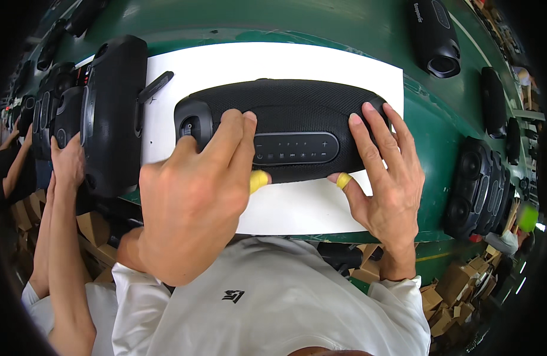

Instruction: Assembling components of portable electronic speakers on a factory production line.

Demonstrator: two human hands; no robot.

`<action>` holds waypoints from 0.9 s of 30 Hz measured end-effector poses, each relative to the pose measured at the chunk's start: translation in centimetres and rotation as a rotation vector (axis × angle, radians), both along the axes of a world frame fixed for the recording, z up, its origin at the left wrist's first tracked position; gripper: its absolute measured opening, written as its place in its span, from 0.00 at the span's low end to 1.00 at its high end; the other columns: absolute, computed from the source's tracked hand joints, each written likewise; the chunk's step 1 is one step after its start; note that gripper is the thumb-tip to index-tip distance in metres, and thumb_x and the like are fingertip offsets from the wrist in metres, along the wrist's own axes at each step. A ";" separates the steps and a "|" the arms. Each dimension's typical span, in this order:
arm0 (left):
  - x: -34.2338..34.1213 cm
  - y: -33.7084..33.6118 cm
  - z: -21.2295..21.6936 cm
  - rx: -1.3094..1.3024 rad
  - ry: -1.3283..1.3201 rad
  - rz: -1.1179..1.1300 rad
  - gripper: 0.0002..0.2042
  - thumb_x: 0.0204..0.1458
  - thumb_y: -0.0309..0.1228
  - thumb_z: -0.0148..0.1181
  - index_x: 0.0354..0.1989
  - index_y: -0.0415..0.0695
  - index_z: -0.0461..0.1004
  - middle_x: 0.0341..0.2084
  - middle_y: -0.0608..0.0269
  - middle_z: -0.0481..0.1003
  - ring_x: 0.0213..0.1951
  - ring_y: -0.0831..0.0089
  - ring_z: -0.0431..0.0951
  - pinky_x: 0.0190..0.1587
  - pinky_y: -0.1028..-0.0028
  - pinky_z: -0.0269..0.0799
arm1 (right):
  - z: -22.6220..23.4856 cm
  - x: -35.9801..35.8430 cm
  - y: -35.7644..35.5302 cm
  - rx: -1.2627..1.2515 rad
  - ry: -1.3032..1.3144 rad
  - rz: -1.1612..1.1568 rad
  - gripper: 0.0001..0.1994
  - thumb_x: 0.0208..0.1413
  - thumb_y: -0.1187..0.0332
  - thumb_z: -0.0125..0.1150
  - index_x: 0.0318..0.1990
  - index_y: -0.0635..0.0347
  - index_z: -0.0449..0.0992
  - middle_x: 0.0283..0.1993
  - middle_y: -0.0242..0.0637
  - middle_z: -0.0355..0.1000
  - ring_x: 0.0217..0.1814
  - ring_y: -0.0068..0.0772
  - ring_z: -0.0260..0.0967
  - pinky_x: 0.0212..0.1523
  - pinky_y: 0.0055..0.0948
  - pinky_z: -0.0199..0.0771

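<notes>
speaker [297, 113] | black, oblong, mesh-covered | flat button strip on top

Left hand [193, 202], right hand [383, 178] clasp black speaker [285, 110] lying on white sheet [273, 59].

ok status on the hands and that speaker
Left hand and right hand both gripping black speaker on white sheet. Coworker's hand at neighbouring speaker, apart.

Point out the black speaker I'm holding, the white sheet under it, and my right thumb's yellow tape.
Black speaker [297, 101]: head view, on the mesh top above the button strip.
White sheet [297, 207]: head view, on the bare part below the speaker.
Yellow tape [343, 180]: head view, on the band around the right thumb.
</notes>
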State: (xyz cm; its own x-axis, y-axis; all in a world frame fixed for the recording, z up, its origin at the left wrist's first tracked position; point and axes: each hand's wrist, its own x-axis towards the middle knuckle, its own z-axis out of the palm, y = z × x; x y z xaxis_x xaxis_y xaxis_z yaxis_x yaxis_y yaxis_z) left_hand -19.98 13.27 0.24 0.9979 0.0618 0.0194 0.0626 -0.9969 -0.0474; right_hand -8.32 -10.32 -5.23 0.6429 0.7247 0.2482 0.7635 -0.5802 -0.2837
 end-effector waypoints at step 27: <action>12.4 0.9 -8.1 -0.113 -0.244 -0.524 0.11 0.63 0.27 0.61 0.41 0.29 0.83 0.23 0.36 0.78 0.27 0.42 0.82 0.32 0.53 0.76 | -1.6 5.5 0.1 0.338 0.615 -0.059 0.40 0.50 0.61 0.86 0.69 0.68 0.75 0.66 0.49 0.74 0.68 0.49 0.74 0.71 0.41 0.72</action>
